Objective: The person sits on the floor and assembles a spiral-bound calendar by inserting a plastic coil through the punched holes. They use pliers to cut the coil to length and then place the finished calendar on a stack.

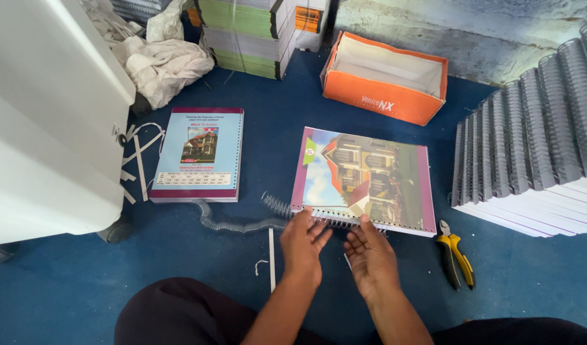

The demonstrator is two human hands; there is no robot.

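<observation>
Blue floor (76, 281) under notebook (364, 182), hands (335, 246), pliers (456, 252); stained wall (472, 38) behind.

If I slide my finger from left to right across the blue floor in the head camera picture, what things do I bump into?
White cabinet → closed blue-covered notebook → clear plastic spiral coil → left hand → right hand → yellow-handled pliers → stack of spiral-bound white notebooks.

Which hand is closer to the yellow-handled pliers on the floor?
Right. The right hand is just left of the pliers; the left hand sits further left, beyond it.
</observation>
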